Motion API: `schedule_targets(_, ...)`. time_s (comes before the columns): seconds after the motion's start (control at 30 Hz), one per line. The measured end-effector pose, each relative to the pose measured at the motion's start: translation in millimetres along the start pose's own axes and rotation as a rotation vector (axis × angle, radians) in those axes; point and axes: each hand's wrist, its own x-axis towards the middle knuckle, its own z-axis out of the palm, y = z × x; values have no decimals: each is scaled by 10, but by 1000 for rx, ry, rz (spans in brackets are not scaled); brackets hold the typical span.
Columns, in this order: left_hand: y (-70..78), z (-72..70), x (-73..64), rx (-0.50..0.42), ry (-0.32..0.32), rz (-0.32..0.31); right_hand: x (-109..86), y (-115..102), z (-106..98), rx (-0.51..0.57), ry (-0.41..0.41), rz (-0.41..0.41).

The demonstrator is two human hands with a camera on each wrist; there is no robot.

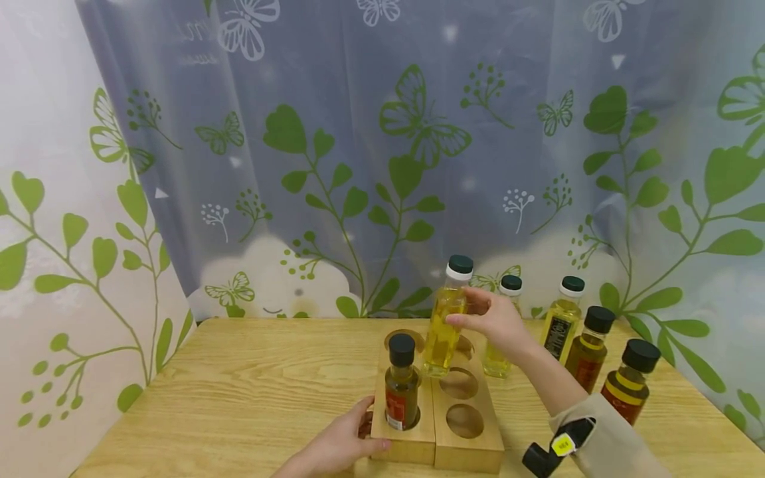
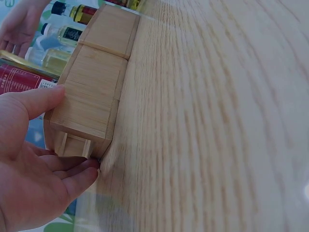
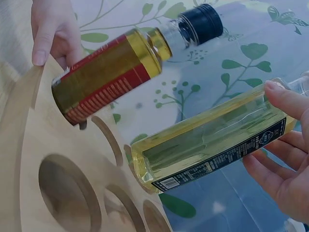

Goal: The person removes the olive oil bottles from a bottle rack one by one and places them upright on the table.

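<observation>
My right hand (image 1: pixel 499 325) pinches a clear bottle of yellow oil (image 1: pixel 443 325) with a dark green cap, slightly tilted over the rack's far holes. In the right wrist view this oil bottle (image 3: pixel 217 142) shows a dark label along one side. A wooden bottle rack (image 1: pixel 412 451), two blocks side by side with round holes, stands on the table. My left hand (image 1: pixel 337 438) grips its near left corner; the left wrist view shows the thumb on the top edge and fingers by a slot in the side. A black-capped bottle with a red label (image 1: pixel 402 392) stands in a left-block hole.
Right of the rack stand two green-capped oil bottles, one behind my right hand (image 1: pixel 497 355) and one with a black label (image 1: pixel 560 325). Closer stand two black-capped bottles, one (image 1: pixel 588 352) behind the other (image 1: pixel 627 385). A patterned curtain (image 1: pixel 335 166) hangs behind the wooden table (image 1: pixel 251 378).
</observation>
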Motion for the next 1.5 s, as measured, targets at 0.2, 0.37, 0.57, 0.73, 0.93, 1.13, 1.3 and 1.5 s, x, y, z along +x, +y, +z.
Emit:
schedule_targets(0.2,0,4,-5,1,3,12,-57,53,-164,-30,6,20)
schedule_targets(0.37,-4,6,-4,-9,-1,15,-123,99,-303,-58,10,38)
schedule_targets(0.57,-5,7,-3,-13,-4,10,-193,178,-440,-76,31,58)
schedule_targets(0.73,-10,5,1,-18,-7,17,-247,226,-536,-81,48,57)
schedule_targets(0.93,-14,3,3,-12,-6,21,-302,282,-629,-113,52,71)
schedule_targets(1.13,-13,3,-1,-20,-7,15,-345,364,-680,-138,43,87)
schedule_targets(1.3,-16,4,6,-18,-4,19,-382,439,-696,-168,54,105)
schedule_targets(1.5,-17,3,14,-23,-11,5,-428,544,-679,-152,33,151)
